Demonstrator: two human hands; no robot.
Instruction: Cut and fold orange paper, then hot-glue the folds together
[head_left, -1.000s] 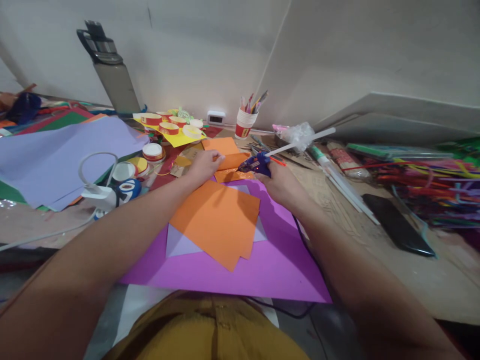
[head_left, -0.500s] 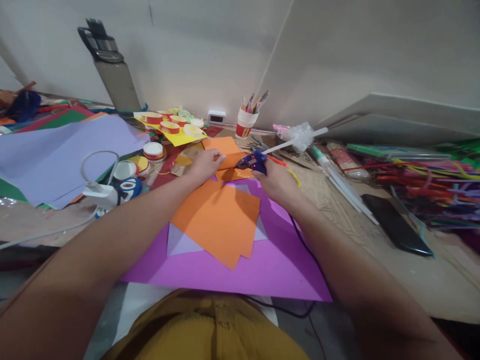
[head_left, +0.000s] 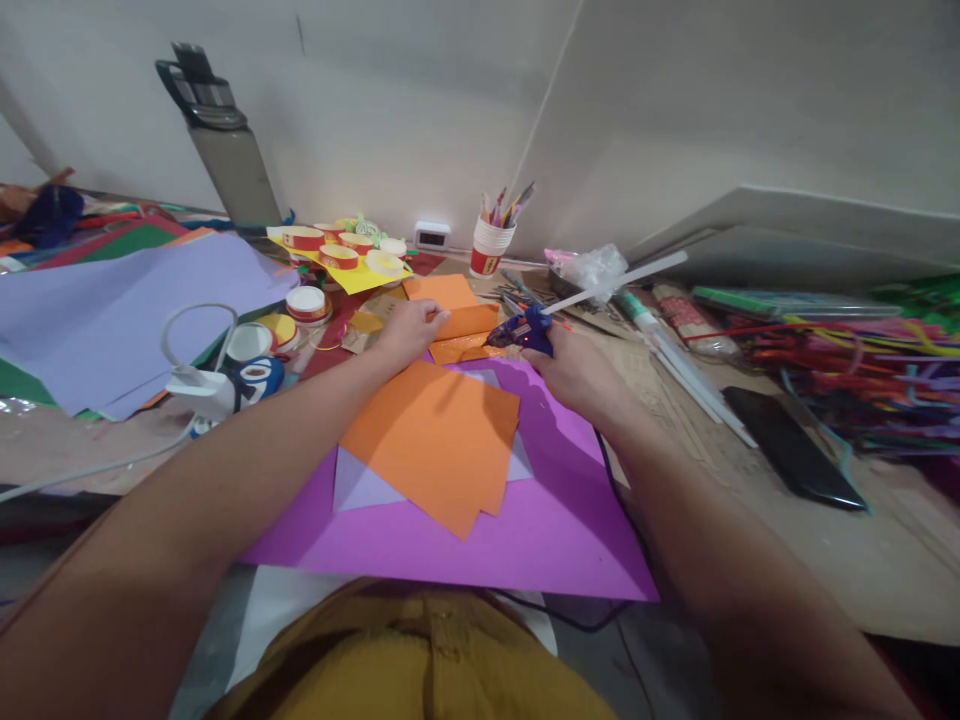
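We find the orange paper (head_left: 459, 349) glossy-streaked, left hand (head_left: 410, 333) pinching it; right hand (head_left: 576, 368), clamped on blue gun (head_left: 537, 324), has shifted rightward.

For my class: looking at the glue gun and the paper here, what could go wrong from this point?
1. The left hand holds the folded orange paper close to the glue gun in the right hand; if the gun is hot, a slip could burn the fingers.
2. The white stick juts out behind the gun, crossing the clear plastic in this view, and might snag it.
3. The dark cord runs by the purple sheet, so it could drag the sheet.
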